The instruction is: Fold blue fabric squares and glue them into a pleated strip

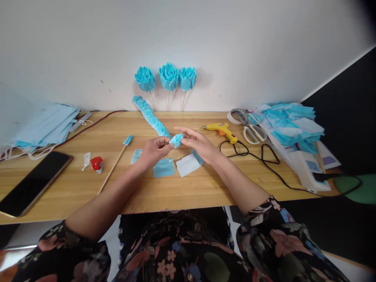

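Left hand (156, 152) pinches a folded blue piece (176, 140) above the table (217, 188), probably keeping creases closed. Right hand (201, 145), fingers extended, at its other edge; cannot tell whether gripping. Folded pieces (150, 116) overlap beyond, seemingly for order. Cloth squares (163, 168) lie near, handy.

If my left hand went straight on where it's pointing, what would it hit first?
Beyond the folded piece it holds, the left hand would likely meet your right hand first, though exact depth is unclear.
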`<state>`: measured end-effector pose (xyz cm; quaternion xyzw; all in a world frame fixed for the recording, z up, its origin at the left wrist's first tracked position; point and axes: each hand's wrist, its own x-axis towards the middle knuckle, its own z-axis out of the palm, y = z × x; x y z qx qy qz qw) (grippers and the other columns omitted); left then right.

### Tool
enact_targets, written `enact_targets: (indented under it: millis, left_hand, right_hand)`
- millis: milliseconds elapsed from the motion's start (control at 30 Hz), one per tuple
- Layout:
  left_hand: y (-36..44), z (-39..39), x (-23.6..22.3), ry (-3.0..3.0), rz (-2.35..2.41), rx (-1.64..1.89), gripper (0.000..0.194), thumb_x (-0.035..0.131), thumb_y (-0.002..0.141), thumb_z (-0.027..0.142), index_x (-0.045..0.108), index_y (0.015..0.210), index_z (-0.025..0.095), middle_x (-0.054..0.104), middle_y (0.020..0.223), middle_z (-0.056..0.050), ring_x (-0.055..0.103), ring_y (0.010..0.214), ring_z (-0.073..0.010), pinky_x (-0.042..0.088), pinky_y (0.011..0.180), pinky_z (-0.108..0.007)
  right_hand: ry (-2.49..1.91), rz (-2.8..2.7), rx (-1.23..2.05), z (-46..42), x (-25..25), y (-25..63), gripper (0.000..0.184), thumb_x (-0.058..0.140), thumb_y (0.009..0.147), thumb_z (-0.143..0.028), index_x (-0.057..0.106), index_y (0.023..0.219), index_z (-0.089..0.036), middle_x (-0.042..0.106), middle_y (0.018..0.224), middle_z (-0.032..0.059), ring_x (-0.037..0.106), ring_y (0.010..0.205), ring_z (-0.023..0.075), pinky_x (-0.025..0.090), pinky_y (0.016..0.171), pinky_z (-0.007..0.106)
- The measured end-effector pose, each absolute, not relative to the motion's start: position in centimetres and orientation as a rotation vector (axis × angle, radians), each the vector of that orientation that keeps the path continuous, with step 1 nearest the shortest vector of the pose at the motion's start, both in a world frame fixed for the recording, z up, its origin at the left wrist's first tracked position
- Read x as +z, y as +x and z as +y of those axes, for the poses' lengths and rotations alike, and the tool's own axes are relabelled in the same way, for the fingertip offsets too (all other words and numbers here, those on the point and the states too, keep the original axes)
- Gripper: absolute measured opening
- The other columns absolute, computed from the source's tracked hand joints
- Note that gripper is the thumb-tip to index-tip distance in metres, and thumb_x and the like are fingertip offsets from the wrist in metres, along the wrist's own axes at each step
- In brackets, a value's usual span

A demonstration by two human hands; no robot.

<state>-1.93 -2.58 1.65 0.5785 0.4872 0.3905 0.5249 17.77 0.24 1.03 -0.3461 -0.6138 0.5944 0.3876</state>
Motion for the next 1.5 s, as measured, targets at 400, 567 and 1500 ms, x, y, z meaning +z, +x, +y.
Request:
enact_targets:
  millis: [400, 567, 1500]
  left_hand:
    - [-1.8, -2.3, 0.9, 1.334, 1.105, 0.908, 0.017, 0.07, 0.075, 0.034, 0.062, 0.076, 0.018, 0.05, 0.06, 0.004, 0.039, 0.052, -0.0081, 0.03, 0.052, -0.024]
    - [-1.8, -2.3, 0.8, 1.346, 1.106, 0.915, 0.016, 0.068, 0.077, 0.03, 0.058, 0.072, 0.019, 0.049, 0.057, 0.005, 0.04, 0.052, -0.0087, 0.03, 0.053, -0.024]
    - [-2.9, -1.6, 1.5, 1.376, 1.114, 1.053, 0.022, 0.069, 0.077, 0.04, 0.066, 0.077, 0.018, 0.057, 0.066, 0.001, 0.048, 0.06, -0.0108, 0.04, 0.059, -0.025]
  right_hand:
    - [-0.921, -1.572, 1.49, -0.1, 0.7, 17.3, 0.044, 0.066, 0.083, -0.026, 0.063, 0.127, -0.024, 0.071, 0.1, 0.0007, 0.064, 0.092, 0.0163, 0.05, 0.095, 0.037]
    - [-0.913, -1.633, 1.442, -0.2, 1.2, 17.5, 0.042, 0.063, 0.085, -0.033, 0.063, 0.127, -0.024, 0.069, 0.12, 0.004, 0.061, 0.113, 0.0203, 0.047, 0.103, 0.04]
    - [-1.035, -1.344, 1.332, 1.8, 0.6, 19.0, 0.042, 0.069, 0.074, -0.03, 0.066, 0.116, -0.023, 0.065, 0.082, -0.0026, 0.061, 0.078, 0.0129, 0.051, 0.082, 0.03]
